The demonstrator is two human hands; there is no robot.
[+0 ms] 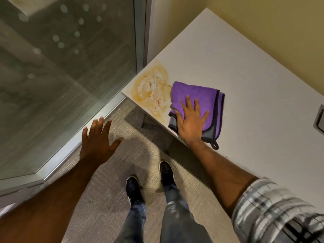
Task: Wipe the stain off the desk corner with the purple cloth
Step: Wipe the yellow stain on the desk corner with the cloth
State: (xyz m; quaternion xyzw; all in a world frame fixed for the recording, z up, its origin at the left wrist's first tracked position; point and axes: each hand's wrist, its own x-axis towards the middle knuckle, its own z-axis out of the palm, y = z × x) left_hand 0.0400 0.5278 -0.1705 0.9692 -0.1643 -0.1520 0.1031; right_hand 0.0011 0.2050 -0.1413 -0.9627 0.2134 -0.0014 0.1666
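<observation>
On the near left corner of the white desk [228, 55] sits one orange-brown stain [151, 88], a smeared ring with darker reddish streaks inside it, running right up to the desk edge. One purple cloth [198, 95] lies flat on the desk just beside the stain, folded, with a dark trim, a grey underside showing at its lower corners and a small hanging loop poking over the desk edge. Its upper left tip touches the stain's right side, or nearly so; the blur makes that hard to call.

My right hand [192, 120] lies flat, palm down, on the cloth, fingers spread and straight, pressing rather than gripping; nothing is pinched between them. The heel of that hand sits at the desk edge. One plaid sleeve [273, 211], grey and white, covers my right upper arm.

My left hand [99, 142] hangs in the air off the desk, above the carpet [112, 199], fingers splayed wide, holding nothing and touching nothing. It is well apart from the cloth.

Two dark shoes [133, 188] with white soles stand on the carpet below, jeans above them. One glass panel [66, 71] in a metal frame runs along the left. One dark cutout, possibly a cable grommet [320, 120], is clipped by the right frame edge.
</observation>
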